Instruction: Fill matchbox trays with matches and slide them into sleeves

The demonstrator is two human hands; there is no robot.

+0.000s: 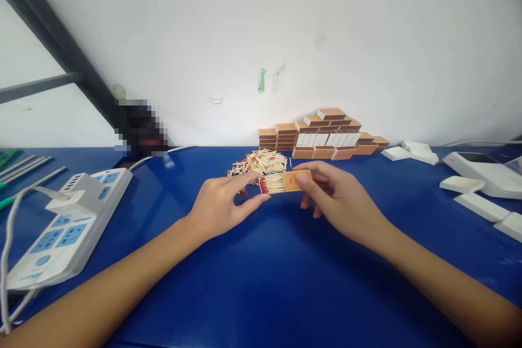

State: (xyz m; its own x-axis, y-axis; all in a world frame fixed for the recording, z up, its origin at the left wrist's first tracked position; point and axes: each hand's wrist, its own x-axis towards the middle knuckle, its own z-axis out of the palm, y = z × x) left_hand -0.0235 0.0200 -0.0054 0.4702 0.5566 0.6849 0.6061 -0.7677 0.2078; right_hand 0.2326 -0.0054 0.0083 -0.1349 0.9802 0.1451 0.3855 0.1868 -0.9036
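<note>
pinching half-open orange cardboard matchbox [294,181] between left hand [218,207] and right hand [346,196], risking spilled red-headed wooden matches [273,184] through tilting.

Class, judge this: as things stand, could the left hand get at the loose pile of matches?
Probably yes: the pile of matches lies just beyond the left hand, with no barrier visible, though its fingers would likely leave the partly open matchbox first.

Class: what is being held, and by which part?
A partly open matchbox: the right grip holds its orange sleeve; the left grip is at the exposed tray end.
</note>
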